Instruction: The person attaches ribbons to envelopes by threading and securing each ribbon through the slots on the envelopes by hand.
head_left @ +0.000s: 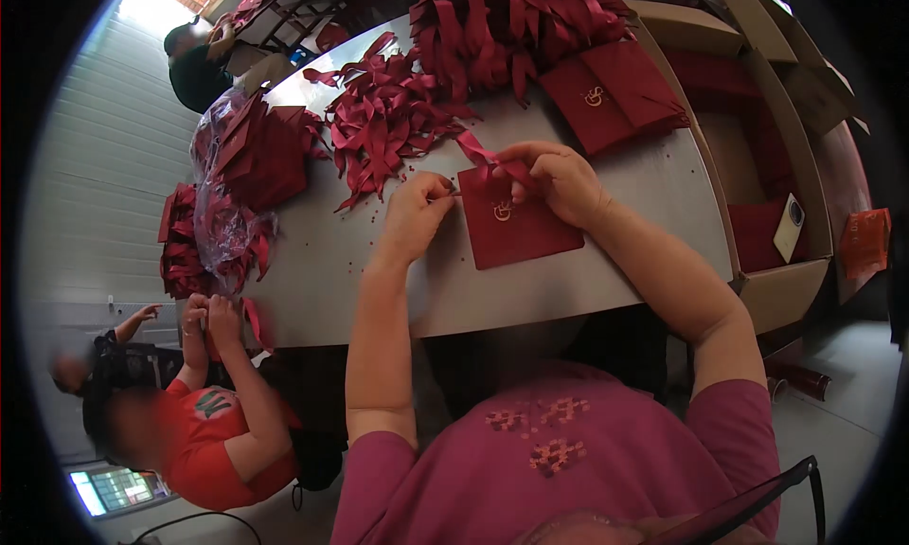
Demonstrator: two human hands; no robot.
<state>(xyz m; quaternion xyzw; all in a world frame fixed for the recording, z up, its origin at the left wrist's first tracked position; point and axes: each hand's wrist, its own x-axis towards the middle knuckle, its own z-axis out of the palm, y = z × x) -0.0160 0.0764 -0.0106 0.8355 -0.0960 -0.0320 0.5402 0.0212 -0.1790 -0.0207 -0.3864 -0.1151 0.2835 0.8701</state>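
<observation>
A dark red paper pouch (525, 232) with a gold emblem lies flat on the table in front of me. At its top edge, my right hand (568, 185) is closed on a red ribbon (481, 155), whose loop sticks up past the fingers. My left hand (418, 214) is pinched shut just beside the pouch's left edge. Something small shows at its fingertips, too small to name. The right fingers partly hide the pouch's upper part.
Loose red ribbons (383, 119) lie heaped beyond my hands. Stacked red pouches (606, 95) sit at the back right, more pouches (270, 161) at the left by clear plastic. An open cardboard box (781, 294) holds a phone (789, 228). A co-worker (227, 431) works at the left.
</observation>
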